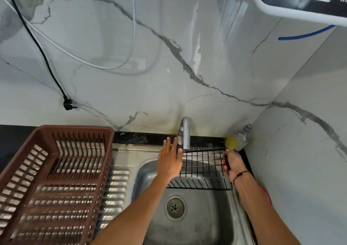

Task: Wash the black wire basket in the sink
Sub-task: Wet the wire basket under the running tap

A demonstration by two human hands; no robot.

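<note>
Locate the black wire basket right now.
Head view, lower right of centre: the black wire basket is held over the sink beneath the tap, right hand gripping its right edge, left hand flat on its left side.

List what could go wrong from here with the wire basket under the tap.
1. Only the right hand grips the black wire basket; the left hand lies flat with straight fingers, so the basket might tip or drop into the sink.
2. The basket's far corner sits close to the bottle in the corner and might knock it over.
3. Water from the tap could splash off the wires onto the counter.
</note>
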